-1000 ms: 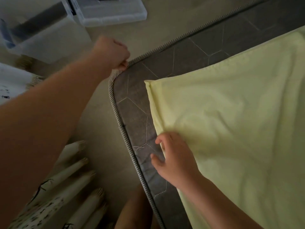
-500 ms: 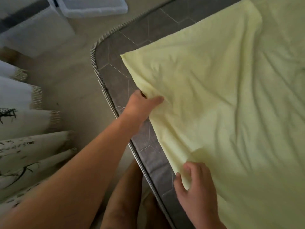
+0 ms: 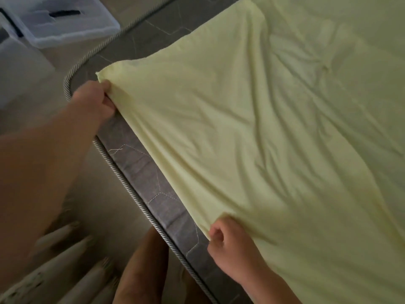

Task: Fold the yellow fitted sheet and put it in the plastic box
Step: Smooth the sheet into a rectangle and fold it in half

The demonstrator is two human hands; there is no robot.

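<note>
The pale yellow fitted sheet lies spread and creased over a grey quilted mattress, its left edge running diagonally near the mattress side. My left hand grips the sheet's far left corner, close to the rounded mattress corner. Nearer to me, my right hand pinches the same edge with curled fingers. A clear plastic box stands on the floor at the upper left, partly out of view.
A clear plastic lid lies flat on the floor beyond the box. Grey rope piping rims the mattress. A white fringed rug with dark print covers the floor at lower left. My knee is beside the mattress.
My left hand left the mattress corner, took the sheet's edge, then shifted to its far corner. My right hand went from lying flat on the sheet to pinching its edge nearer me.
</note>
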